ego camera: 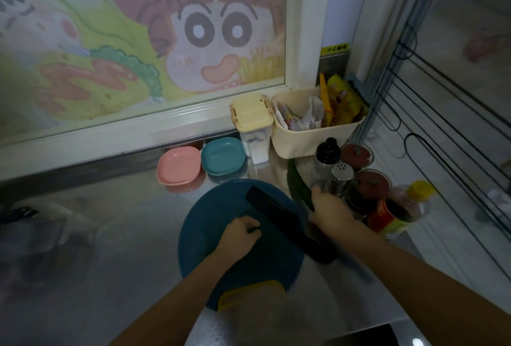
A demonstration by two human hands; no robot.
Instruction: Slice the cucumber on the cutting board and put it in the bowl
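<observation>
Hiding cucumber [297, 183] end: right hand [330, 208]

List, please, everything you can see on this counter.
board: one, blue, centre
knife: one, black, lying on board
cucumber: one, green, right of board
pink dish: one, behind board
teal dish: one, beside pink dish
box: one, cream lid, by window
basket: one, cream, holds packets
shakers: two, steel, right
jars: two, red lids, right
bottle: one, yellow cap, far right
left hand: curled, on board
right hand: grips cucumber
</observation>
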